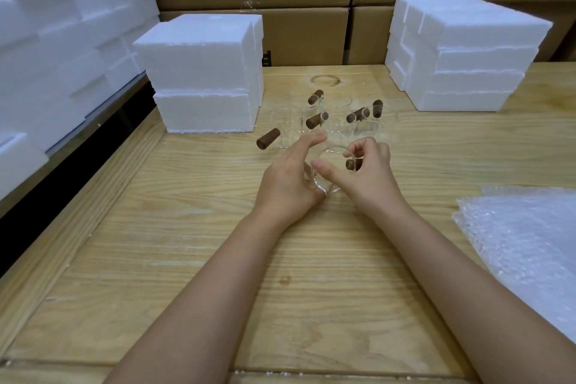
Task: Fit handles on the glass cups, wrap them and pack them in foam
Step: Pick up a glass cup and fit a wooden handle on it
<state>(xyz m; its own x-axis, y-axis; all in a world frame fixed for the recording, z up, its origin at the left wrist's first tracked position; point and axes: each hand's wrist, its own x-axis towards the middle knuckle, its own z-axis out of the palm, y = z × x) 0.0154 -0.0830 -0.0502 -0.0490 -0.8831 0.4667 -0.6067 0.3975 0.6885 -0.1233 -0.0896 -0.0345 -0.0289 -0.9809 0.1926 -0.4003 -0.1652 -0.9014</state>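
Head | left hand point(286, 178) grips glass cup point(322, 188) | right hand point(371, 171) pinches handle point(352, 164) | fitted cups point(333, 121) just behind | bubble wrap point(523, 234) right

Both bare forearms reach forward over the worktop point(280, 274) and meet at the glass cup point(331, 153). The left hand point(288, 179) wraps the cup from its left, its fingers point(311, 139) curving over the far rim. The right hand point(369, 176), on the cup's right, curls round a brown handle point(353, 164), with its thumb stretched across onto the cup.

Bright, even overhead light, soft faint shadows on the bench point(218, 259); wide-angle bending at the edges, slightly soft detail throughout
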